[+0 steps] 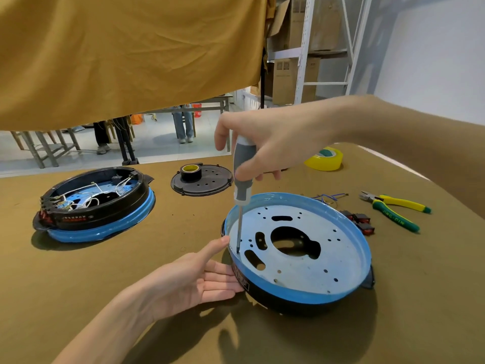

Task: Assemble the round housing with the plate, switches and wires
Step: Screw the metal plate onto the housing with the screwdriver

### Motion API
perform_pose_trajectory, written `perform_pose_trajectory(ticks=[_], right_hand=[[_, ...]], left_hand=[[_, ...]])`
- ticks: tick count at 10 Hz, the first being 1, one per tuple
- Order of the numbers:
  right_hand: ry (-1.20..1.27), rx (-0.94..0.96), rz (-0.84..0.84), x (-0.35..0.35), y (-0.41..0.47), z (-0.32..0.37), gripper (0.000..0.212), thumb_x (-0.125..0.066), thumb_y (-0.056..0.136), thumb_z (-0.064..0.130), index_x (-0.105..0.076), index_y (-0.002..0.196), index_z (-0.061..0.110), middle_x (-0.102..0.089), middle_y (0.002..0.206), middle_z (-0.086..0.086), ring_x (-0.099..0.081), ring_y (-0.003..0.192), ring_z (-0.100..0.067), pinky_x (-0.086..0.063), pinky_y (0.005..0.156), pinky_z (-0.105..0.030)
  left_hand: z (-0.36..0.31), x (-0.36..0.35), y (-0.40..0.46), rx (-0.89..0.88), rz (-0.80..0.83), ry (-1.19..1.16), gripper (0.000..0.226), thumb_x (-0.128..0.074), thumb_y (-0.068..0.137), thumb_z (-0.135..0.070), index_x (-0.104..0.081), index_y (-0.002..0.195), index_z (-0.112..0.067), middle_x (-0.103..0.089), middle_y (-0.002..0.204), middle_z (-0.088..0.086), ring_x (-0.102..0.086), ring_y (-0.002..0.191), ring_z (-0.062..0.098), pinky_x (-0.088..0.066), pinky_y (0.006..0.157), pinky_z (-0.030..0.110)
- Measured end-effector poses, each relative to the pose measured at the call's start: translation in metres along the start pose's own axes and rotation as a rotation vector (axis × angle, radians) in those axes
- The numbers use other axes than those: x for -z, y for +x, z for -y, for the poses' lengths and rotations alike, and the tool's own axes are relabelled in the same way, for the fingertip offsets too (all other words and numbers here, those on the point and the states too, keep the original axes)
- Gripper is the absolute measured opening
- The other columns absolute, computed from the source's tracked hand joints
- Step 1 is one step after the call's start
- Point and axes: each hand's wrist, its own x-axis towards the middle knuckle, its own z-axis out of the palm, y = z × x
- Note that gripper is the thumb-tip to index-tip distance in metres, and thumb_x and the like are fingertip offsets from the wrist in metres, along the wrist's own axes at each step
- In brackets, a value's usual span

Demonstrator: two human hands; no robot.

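A: Nearest the camera, on the olive bench: left hand, fingers straight and relaxed, grasping nothing, laid flat against the black side wall of the housing. Thumb tip touches the rim.

B: Housing position?

A: Front right of the bench. Blue-rimmed plate seated inside it, pale face up, several cut-outs and small holes visible.

B: Right hand?

A: Right hand comes in from the right, above the housing, fingers curled round the grey-and-white handle of a screwdriver. Shaft close to upright; tip sits on the plate near its left edge. Cannot tell whether a screw is under the tip.

B: Loose parts?

A: Just behind the housing on the right: switches, red and black, with thin wires beside them. Pliers, yellow-green grips, further right. Second housing at left, wired inside, well apart from the first.

B: Further back?

A: Black disc with a roll of black tape resting on it. Yellow tape roll at far right. Ochre cloth hangs above the far edge.
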Motion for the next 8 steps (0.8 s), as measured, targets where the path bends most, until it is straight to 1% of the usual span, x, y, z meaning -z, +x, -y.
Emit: perform_pose_trajectory(ticks=[1, 2, 3, 4, 5, 6, 7, 8], right_hand=[[-0.084, -0.004, -0.069, -0.0044, 0.0059, 0.0002, 0.040, -0.065, 0.098, 0.046, -0.045, 0.125, 0.024, -0.073, 0.064, 0.004, -0.069, 0.051, -0.011, -0.054, 0.045, -0.021], [-0.070, -0.016, -0.012, -0.0024, 0.0074, 0.0012, 0.046, -0.068, 0.096, 0.044, -0.041, 0.129, 0.027, -0.073, 0.067, 0.006, -0.069, 0.054, -0.007, -0.055, 0.048, -0.021], [-0.018, 0.005, -0.004, -0.0007, 0.0088, 0.0010, 0.042, -0.071, 0.096, 0.031, -0.043, 0.126, 0.025, -0.075, 0.075, -0.001, -0.072, 0.058, -0.015, -0.057, 0.048, -0.025], [-0.113, -0.004, -0.060, -0.0053, 0.0107, 0.0026, 0.039, -0.061, 0.099, 0.049, -0.044, 0.123, 0.025, -0.073, 0.065, 0.004, -0.070, 0.051, -0.013, -0.055, 0.045, -0.023], [-0.055, -0.014, 0.011, 0.0002, 0.0071, 0.0047, 0.043, -0.071, 0.096, 0.035, -0.043, 0.126, 0.028, -0.072, 0.065, 0.006, -0.070, 0.053, -0.010, -0.054, 0.047, -0.021], [-0.146, -0.014, -0.035, -0.0016, 0.0071, 0.0060, 0.036, -0.065, 0.097, 0.048, -0.050, 0.121, 0.025, -0.073, 0.063, 0.002, -0.071, 0.051, -0.015, -0.055, 0.044, -0.023], [-0.153, -0.007, -0.023, -0.0005, 0.0036, 0.0053, 0.045, -0.070, 0.094, 0.047, -0.045, 0.127, 0.030, -0.072, 0.071, 0.001, -0.070, 0.054, -0.010, -0.056, 0.047, -0.023], [-0.083, 0.029, -0.003, -0.0001, 0.0009, 0.0038, 0.039, -0.073, 0.094, 0.037, -0.050, 0.124, 0.029, -0.074, 0.073, -0.001, -0.071, 0.055, -0.012, -0.058, 0.050, -0.028]], left_hand=[[0.0019, 0.0015, 0.0015, -0.011, -0.001, 0.000, 0.091, -0.078, 0.065, -0.062, -0.063, 0.123, 0.006, -0.075, 0.112, 0.024, -0.075, 0.106, 0.032, -0.063, 0.083, 0.035], [0.0023, 0.0017, 0.0020, -0.012, -0.005, 0.002, 0.091, -0.078, 0.065, -0.063, -0.063, 0.122, 0.006, -0.075, 0.112, 0.025, -0.075, 0.106, 0.032, -0.063, 0.084, 0.035], [0.0026, 0.0014, 0.0021, -0.015, -0.009, 0.019, 0.092, -0.077, 0.063, -0.064, -0.064, 0.121, 0.006, -0.075, 0.111, 0.024, -0.075, 0.105, 0.031, -0.063, 0.083, 0.034], [0.0032, 0.0006, 0.0022, -0.016, -0.019, 0.025, 0.092, -0.076, 0.063, -0.066, -0.065, 0.121, 0.005, -0.076, 0.110, 0.023, -0.076, 0.104, 0.031, -0.064, 0.080, 0.033], [0.0032, 0.0006, 0.0019, -0.017, -0.016, 0.029, 0.093, -0.075, 0.063, -0.067, -0.064, 0.121, 0.004, -0.076, 0.111, 0.023, -0.076, 0.104, 0.030, -0.064, 0.079, 0.032], [0.0034, 0.0006, 0.0016, -0.023, -0.013, 0.045, 0.094, -0.075, 0.063, -0.068, -0.064, 0.122, 0.004, -0.076, 0.111, 0.022, -0.076, 0.105, 0.030, -0.063, 0.079, 0.032], [0.0036, -0.0005, 0.0012, -0.027, -0.021, 0.041, 0.096, -0.076, 0.061, -0.068, -0.063, 0.122, 0.005, -0.076, 0.110, 0.023, -0.076, 0.104, 0.030, -0.064, 0.078, 0.032], [0.0036, -0.0003, 0.0018, -0.027, -0.023, 0.042, 0.095, -0.076, 0.061, -0.068, -0.064, 0.122, 0.005, -0.076, 0.110, 0.023, -0.076, 0.103, 0.030, -0.064, 0.078, 0.032]])
